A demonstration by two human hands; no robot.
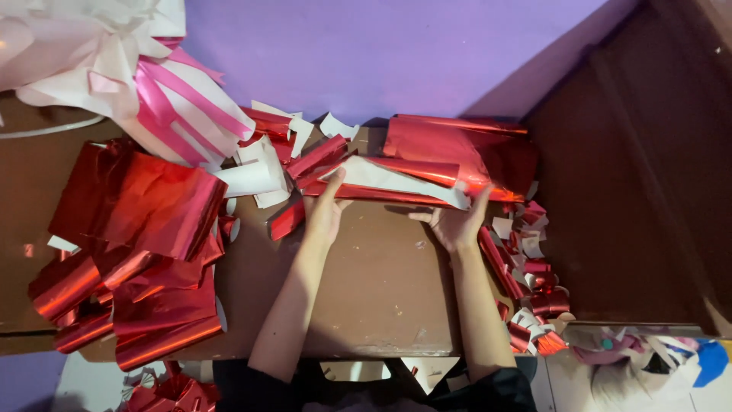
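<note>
My left hand point(325, 210) presses its fingers on the left end of a long folded sheet of shiny red foil paper point(396, 181) with a white back, lying across the far side of the brown table point(366, 282). My right hand point(455, 221) grips the right end of the same sheet, thumb pointing left. Behind it lies a larger crumpled red foil sheet point(457, 145).
A pile of curled red foil sheets point(137, 244) covers the table's left side. Pink and white paper strips point(175, 99) hang at the upper left. Red and white scraps point(530, 267) litter the right edge. A purple wall point(381, 53) stands behind; dark wood point(633, 175) is on the right.
</note>
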